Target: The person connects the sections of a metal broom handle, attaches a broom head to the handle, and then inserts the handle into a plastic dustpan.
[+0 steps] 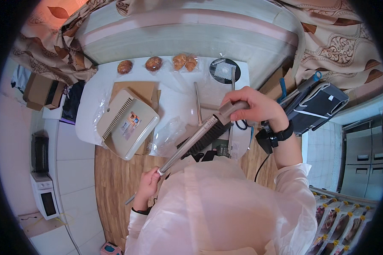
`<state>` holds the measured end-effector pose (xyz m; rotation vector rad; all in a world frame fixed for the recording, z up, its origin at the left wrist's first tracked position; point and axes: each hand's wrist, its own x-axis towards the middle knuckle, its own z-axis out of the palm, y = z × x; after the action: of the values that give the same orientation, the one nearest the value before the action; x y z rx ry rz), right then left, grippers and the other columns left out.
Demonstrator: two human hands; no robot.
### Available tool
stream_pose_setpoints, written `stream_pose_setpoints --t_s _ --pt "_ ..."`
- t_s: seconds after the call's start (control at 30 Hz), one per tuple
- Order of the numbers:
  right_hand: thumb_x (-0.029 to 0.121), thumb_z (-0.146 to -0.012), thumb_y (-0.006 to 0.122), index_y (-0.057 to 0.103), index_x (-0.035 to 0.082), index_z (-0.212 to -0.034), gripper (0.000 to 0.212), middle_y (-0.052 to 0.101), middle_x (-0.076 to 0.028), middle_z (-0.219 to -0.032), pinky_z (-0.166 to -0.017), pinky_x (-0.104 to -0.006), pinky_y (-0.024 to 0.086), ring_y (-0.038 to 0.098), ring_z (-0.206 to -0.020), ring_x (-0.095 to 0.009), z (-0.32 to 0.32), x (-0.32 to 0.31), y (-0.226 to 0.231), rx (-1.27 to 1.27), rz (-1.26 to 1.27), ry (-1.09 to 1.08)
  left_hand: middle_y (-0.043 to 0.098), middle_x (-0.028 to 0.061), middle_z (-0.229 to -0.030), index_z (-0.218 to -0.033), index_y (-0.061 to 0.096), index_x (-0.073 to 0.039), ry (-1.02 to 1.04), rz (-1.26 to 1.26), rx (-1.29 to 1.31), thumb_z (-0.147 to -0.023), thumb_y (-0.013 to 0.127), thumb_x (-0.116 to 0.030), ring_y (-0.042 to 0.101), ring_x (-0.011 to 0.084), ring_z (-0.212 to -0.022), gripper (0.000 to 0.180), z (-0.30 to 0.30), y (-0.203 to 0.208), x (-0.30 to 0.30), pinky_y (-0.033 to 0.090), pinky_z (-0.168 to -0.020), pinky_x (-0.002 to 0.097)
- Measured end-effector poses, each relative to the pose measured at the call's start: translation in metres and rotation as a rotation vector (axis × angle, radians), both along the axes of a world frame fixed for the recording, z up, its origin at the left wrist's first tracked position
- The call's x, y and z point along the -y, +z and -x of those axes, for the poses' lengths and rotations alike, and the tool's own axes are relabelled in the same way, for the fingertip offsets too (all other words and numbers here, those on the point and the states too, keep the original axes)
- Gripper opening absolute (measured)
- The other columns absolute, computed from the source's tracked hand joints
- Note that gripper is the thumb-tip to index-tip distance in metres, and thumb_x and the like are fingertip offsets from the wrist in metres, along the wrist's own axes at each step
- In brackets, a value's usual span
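Note:
A silver metal pole (187,145) slants across in front of my body. My left hand (149,182) is closed around its lower part, and the thin end sticks out below the fist. At the upper end, my right hand (255,106) grips the beige-grey broom head (229,112), which meets the pole there. Dark bristles (205,138) show beneath the pole. Left of the pole, a beige dustpan (127,123) with a toothed edge and a picture label lies tilted on cardboard (142,91) on the white table (89,95).
Another metal tube (198,103) and clear plastic wrapping (170,135) lie on the table. Wrapped bread (153,63), croissants (185,62) and a round black-and-white object (224,71) sit along its back. A folded dark chair-like frame (317,106) stands to the right.

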<state>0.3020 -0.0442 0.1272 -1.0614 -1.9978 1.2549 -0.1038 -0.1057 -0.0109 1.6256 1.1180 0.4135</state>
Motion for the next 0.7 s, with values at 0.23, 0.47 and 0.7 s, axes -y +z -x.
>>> stream_pose_setpoints --t_s 0.23,0.47,0.7 --pt "0.012 -0.081 0.060 0.055 0.001 -0.100 0.022 0.052 0.002 -0.073 -0.056 -0.0215 0.041 0.047 -0.065 -0.006 0.001 0.003 -0.004 -0.141 0.207 -0.051 0.047 0.0133 -0.059 -0.078 0.048 -0.003 -0.045 -0.139 -0.048 -0.092 0.041 -0.033 0.050 0.0299 -0.053 0.034 -0.003 0.013 -0.006 0.038 -0.050 0.0344" --pt "0.014 -0.082 0.061 0.055 0.001 -0.099 0.023 0.052 0.001 -0.072 -0.054 -0.0221 0.040 0.046 -0.061 -0.006 0.006 0.002 -0.002 -0.078 0.081 -0.033 0.048 0.0146 -0.060 -0.080 0.049 -0.004 -0.028 -0.238 -0.118 -0.091 0.044 -0.032 0.051 0.0333 -0.056 0.030 -0.008 0.024 -0.007 0.039 -0.050 0.0371" --pt "0.021 -0.081 0.063 0.054 -0.001 -0.095 0.029 0.049 -0.004 -0.066 -0.054 -0.0238 0.037 0.041 -0.062 -0.009 0.015 0.002 0.012 0.089 0.085 -0.004 0.053 0.0152 -0.066 -0.082 0.051 -0.007 -0.005 -0.338 -0.253 -0.088 0.047 -0.030 0.055 0.0360 -0.061 0.025 -0.010 0.037 -0.007 0.041 -0.051 0.0401"
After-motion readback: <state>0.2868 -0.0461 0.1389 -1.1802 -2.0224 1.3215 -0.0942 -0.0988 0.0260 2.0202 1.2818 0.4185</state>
